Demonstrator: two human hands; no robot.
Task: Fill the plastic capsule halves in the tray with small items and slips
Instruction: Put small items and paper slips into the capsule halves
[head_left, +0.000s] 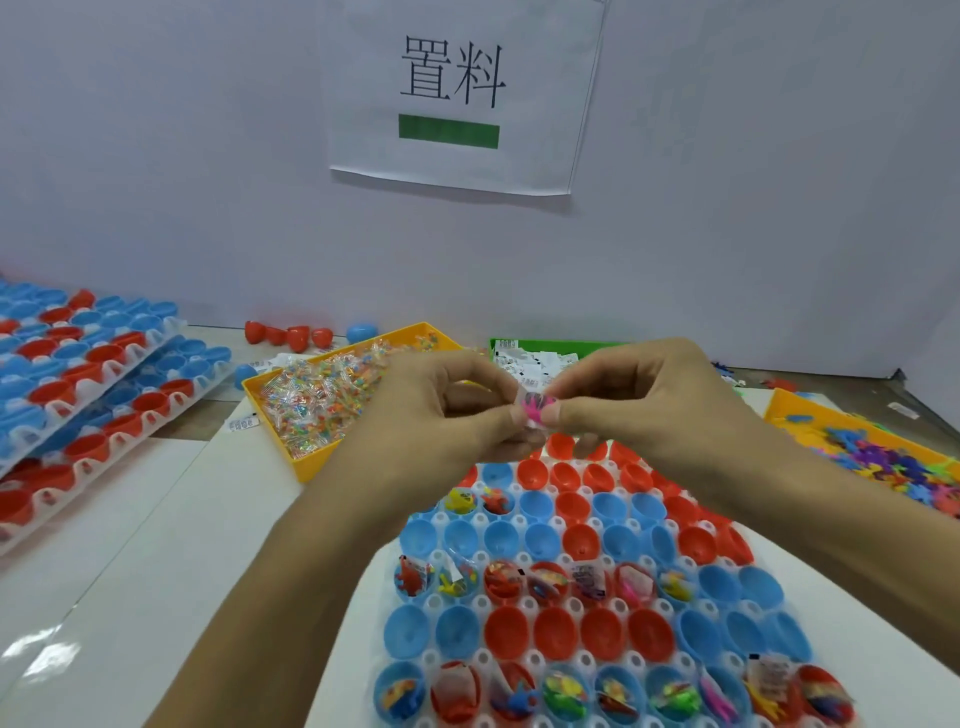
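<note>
My left hand (441, 410) and right hand (623, 400) cover most of the pink item (535, 408) I pinch, so I cannot tell its shape, and the slip (531, 385) behind it is too blurred to read. My forearms hide part of the tray (519, 603), and its near row runs off the bottom edge. The stacked trays (78, 395) and the bin of coloured pieces (883, 457) are cut off at the sides. Packets in the yellow bin (311, 400) are too small to identify.

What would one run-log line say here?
hands: left hand and right hand pinch pink toy | place: above tray | tray: partly filled
</note>
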